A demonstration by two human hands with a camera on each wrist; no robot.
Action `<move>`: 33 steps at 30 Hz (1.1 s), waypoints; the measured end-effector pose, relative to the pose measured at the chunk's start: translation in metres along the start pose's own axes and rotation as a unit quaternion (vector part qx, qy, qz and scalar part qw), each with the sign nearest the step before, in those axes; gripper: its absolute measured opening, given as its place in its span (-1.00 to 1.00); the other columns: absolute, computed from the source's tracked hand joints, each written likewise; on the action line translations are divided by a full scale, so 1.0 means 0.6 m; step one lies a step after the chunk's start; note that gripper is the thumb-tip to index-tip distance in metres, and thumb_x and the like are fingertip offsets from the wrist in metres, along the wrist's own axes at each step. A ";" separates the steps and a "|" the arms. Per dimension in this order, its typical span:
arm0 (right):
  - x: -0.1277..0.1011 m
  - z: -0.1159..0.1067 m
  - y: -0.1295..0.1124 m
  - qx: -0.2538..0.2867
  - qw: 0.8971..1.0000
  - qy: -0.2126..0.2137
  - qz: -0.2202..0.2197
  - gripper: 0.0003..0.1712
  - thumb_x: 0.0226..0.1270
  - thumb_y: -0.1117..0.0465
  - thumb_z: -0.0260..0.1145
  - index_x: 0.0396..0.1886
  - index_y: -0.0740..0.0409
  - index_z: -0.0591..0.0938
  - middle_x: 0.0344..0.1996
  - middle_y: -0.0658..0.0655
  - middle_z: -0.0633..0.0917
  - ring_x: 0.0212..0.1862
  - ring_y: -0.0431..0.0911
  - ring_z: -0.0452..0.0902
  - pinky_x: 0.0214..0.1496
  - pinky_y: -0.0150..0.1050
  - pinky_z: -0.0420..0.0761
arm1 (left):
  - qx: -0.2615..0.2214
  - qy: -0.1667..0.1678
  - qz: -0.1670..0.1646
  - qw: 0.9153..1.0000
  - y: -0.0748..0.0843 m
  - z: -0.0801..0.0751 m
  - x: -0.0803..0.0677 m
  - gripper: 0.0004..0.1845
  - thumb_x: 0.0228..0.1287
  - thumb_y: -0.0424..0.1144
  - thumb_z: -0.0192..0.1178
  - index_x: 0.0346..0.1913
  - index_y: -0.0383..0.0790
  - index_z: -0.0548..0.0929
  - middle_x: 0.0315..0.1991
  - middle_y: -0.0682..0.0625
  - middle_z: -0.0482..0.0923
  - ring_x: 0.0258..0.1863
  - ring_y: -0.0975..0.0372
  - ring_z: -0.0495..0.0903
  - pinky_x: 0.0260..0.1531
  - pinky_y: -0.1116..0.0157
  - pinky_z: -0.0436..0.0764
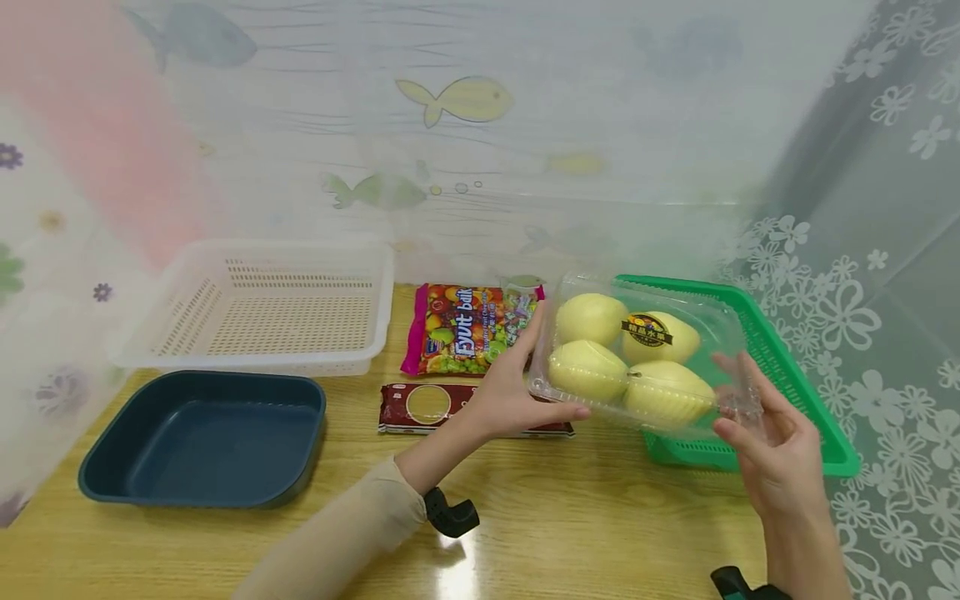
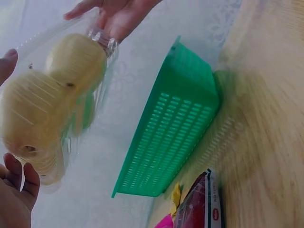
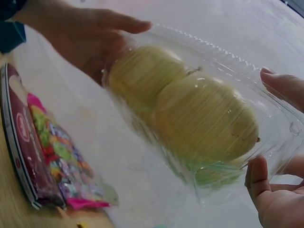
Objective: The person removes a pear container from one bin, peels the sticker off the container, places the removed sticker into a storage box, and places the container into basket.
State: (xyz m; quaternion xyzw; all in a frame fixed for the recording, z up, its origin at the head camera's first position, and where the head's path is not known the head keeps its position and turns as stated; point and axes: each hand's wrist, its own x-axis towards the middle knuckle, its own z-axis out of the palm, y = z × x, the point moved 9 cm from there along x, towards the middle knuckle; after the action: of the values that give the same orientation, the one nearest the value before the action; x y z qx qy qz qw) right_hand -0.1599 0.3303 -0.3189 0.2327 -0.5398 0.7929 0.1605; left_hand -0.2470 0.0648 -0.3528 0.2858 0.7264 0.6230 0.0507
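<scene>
A clear plastic box of yellow pears [image 1: 637, 358] with a black sticker is held in the air between both hands, over the left part of a green basket [image 1: 795, 375]. My left hand [image 1: 551, 371] grips its left end, thumb along the near edge and fingers behind. My right hand [image 1: 731, 398] holds the right end between thumb and fingers. The left wrist view shows the box [image 2: 52, 99] beside the green basket [image 2: 171, 128]. Up close in the right wrist view, the box [image 3: 190, 114] sits between the left hand [image 3: 85, 33] and the right hand's fingers [image 3: 280, 85].
On the wooden table [image 1: 570, 517] lie a fruit candy bag [image 1: 468, 329] and a dark red packet [image 1: 427, 406] left of the box. A white basket [image 1: 270, 304] and a dark blue tray [image 1: 202, 437] stand at the left. Curtains hang behind and to the right.
</scene>
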 end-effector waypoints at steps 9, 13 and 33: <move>-0.012 0.010 0.002 -0.043 0.999 0.000 0.029 -0.21 0.49 0.68 0.06 0.65 0.41 0.11 0.48 0.27 0.53 0.18 -0.10 0.64 0.27 -0.36 0.57 | -0.009 0.010 0.003 1.000 -0.010 -0.007 -0.024 0.43 0.03 0.11 0.69 0.73 0.35 -0.23 0.72 0.15 -0.04 0.65 0.13 0.16 0.44 -0.14 0.44; -0.018 0.014 0.006 -0.084 0.995 0.023 0.038 -0.19 0.45 0.69 0.14 0.64 0.40 0.17 0.44 0.21 0.59 0.12 -0.14 0.66 0.19 -0.40 0.62 | 0.024 0.023 -0.020 0.999 -0.016 -0.016 -0.037 0.46 -0.02 0.01 0.73 0.71 0.40 -0.22 0.71 0.11 0.00 0.65 0.14 0.15 0.48 -0.12 0.39; -0.029 0.066 0.045 -0.117 0.991 -0.057 -0.012 -0.03 0.21 0.76 0.35 0.58 0.60 0.14 0.47 0.26 0.55 0.10 -0.12 0.68 0.20 -0.40 0.64 | 0.051 0.054 -0.025 0.997 -0.015 -0.069 -0.110 0.54 -0.11 -0.13 0.78 0.75 0.22 -0.21 0.72 0.10 -0.01 0.65 0.09 0.14 0.46 -0.05 0.41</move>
State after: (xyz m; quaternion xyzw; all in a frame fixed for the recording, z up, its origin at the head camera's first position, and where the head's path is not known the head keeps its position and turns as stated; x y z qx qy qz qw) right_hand -0.1513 0.2834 -0.3370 0.2636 -0.6348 0.7074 0.1647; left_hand -0.2134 -0.0037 -0.3710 0.2356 0.7655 0.5986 0.0119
